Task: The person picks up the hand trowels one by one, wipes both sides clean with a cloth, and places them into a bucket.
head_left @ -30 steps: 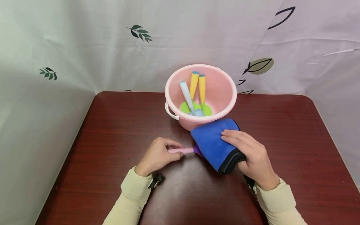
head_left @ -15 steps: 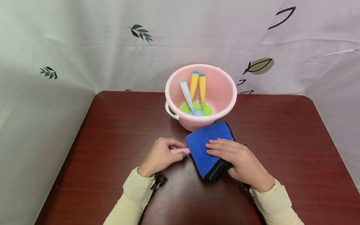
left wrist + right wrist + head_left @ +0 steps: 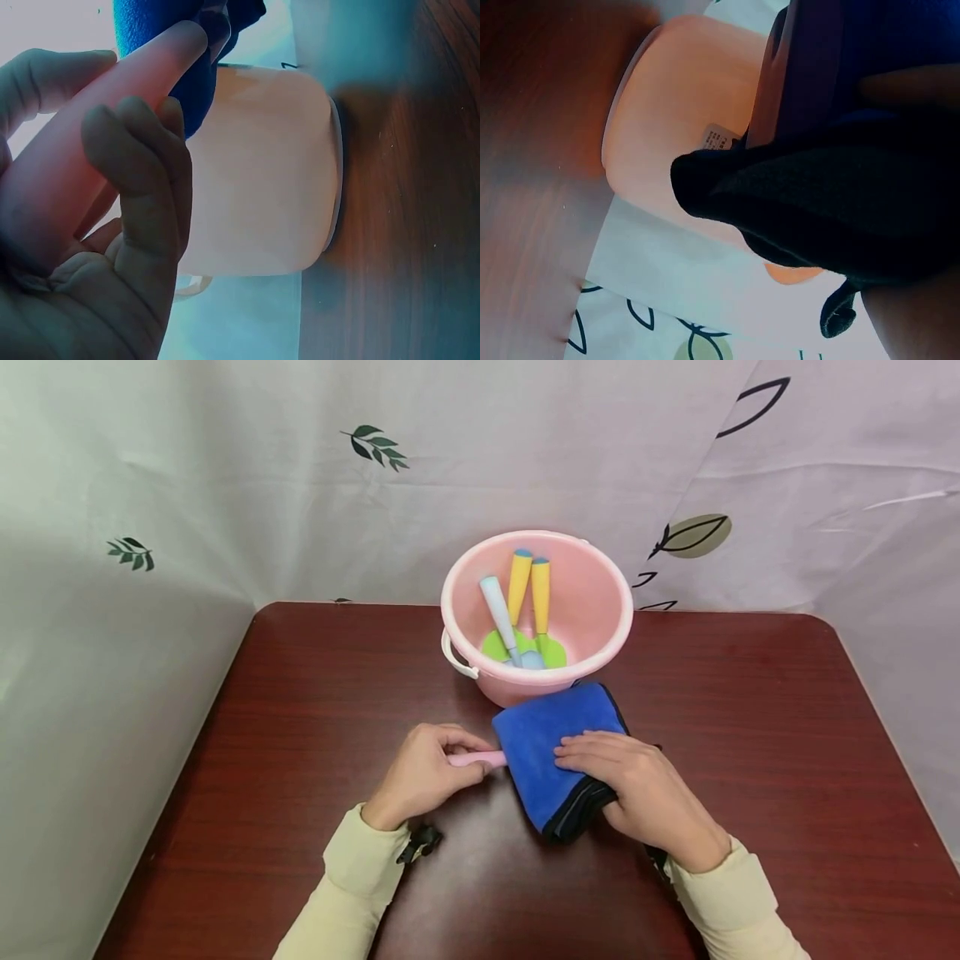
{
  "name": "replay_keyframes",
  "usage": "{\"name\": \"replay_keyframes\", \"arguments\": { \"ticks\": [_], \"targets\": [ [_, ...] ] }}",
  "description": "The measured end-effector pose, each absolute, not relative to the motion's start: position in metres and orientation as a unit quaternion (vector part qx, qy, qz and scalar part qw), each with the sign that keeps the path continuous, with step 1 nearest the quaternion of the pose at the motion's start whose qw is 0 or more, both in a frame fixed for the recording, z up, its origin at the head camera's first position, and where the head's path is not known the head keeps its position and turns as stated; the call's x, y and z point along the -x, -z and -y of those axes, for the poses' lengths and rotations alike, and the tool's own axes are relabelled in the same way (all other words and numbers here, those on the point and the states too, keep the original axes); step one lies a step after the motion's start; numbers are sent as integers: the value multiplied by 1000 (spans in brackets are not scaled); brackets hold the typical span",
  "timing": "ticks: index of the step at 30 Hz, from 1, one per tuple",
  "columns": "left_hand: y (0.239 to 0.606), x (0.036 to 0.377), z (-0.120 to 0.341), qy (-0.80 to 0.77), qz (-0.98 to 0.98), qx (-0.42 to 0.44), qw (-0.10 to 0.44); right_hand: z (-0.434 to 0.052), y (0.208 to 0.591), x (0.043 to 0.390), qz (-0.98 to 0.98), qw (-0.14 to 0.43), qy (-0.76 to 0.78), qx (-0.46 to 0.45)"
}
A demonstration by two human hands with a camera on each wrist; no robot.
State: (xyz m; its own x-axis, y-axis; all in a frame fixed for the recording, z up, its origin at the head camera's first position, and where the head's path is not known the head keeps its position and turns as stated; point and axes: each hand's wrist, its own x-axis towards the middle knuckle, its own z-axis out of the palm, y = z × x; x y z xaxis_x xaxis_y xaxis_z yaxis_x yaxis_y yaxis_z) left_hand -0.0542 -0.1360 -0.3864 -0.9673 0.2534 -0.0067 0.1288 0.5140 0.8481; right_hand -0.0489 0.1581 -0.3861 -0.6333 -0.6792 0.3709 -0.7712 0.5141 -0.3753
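Left hand (image 3: 423, 772) fingers pinching pink handle (image 3: 477, 759); right hand (image 3: 637, 789) fingers curled round blue cloth (image 3: 551, 743), near pink bucket (image 3: 600, 610) on surface (image 3: 300, 693).

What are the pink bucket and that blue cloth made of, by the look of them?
The pink bucket looks like moulded plastic: smooth, evenly coloured, with a faint sheen on its rim. The blue cloth seems a soft, matt, fuzzy fabric, perhaps microfibre, with a dark edge; it folds limply under the right hand.
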Motion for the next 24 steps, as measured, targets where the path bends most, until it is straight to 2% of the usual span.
{"name": "replay_keyframes", "arguments": {
  "ticks": [12,24],
  "targets": [
    [385,58,147,-491,-863,-97,72,-167,385,53,878,136,-268,-373],
    [384,60,155,-503,-854,-84,109,-170,387,55,878,188,-291,-330]
  ]
}}
